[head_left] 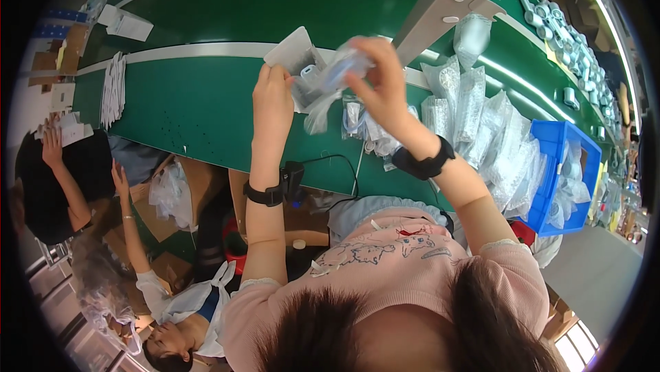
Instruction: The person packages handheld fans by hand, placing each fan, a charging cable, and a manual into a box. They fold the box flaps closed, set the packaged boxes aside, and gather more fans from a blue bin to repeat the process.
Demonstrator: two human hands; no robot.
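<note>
Spanning the space in front of me, a green workbench [206,90] is running from side to side, and a second green surface [275,1] is lying beyond its pale edge strip. A grey metal post [440,7] is rising at a slant on the far side. To my left, a co-worker in a white top [185,307] is sitting, and beyond, a co-worker's hand [51,145] is resting against white boxes. On my right, clear bubble-wrap bags [474,121] are standing in a crowded row, and just beside them a blue plastic bin [553,130] is holding more bags. A stack of flat white cartons [113,90] is lying well to the left.

My left hand [275,93] is gripping an open white box [292,52] by its near left side, tilted above the bench. My right hand [380,76] is pinching a clear plastic bag [318,114] just beside the box's opening; its contents are too blurred to tell. A black cable [337,157] is curving near my left wristband [265,197], and a small white-and-blue piece [309,73] is showing at the box.
</note>
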